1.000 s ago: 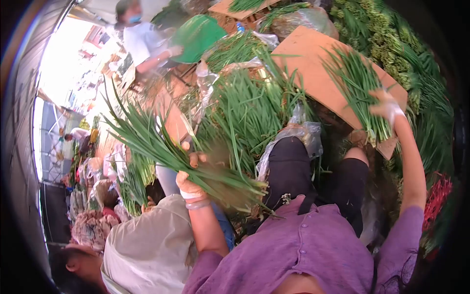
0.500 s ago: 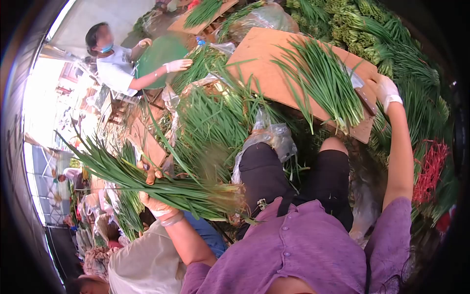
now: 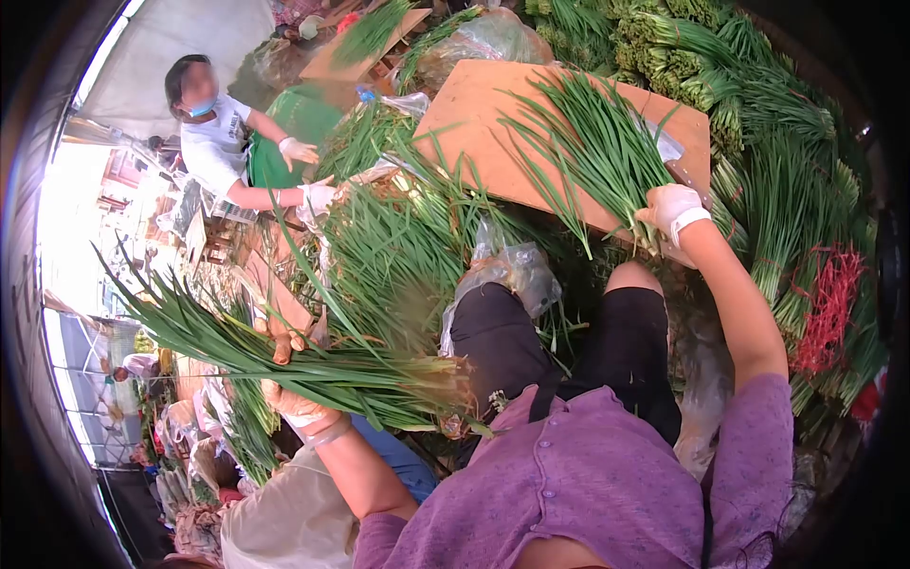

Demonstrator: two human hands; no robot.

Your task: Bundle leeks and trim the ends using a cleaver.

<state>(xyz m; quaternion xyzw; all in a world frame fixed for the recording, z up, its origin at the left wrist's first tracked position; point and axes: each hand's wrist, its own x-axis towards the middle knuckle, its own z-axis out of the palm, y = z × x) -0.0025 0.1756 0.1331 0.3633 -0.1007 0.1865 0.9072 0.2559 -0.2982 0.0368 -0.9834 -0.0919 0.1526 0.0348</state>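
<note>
My left hand (image 3: 296, 403), in a pale glove, is closed around a thick bunch of green chives (image 3: 341, 375). Its dry, brownish root ends point toward my lap. A second, smaller bunch of chives (image 3: 607, 152) lies across the wooden board (image 3: 464, 119) in front of my knees. At the stalk ends of that bunch, my gloved right hand (image 3: 675, 209) has its fingers curled onto the stems. A knife (image 3: 671, 152) lies beside these chives, its brown handle partly covered by my right hand.
Loose chives (image 3: 398, 237) are heaped left of the board. Tied bundles (image 3: 768, 180) pile up at the right, with red ties (image 3: 829, 313) hanging there. A masked co-worker (image 3: 213, 142) with gloved hands is at upper left. Another person's pale clothing (image 3: 294, 512) is close at lower left.
My right hand has moved left from the board's right edge onto the stem ends of the chives. The co-worker's hands have shifted lower. My left hand still holds its bunch.
</note>
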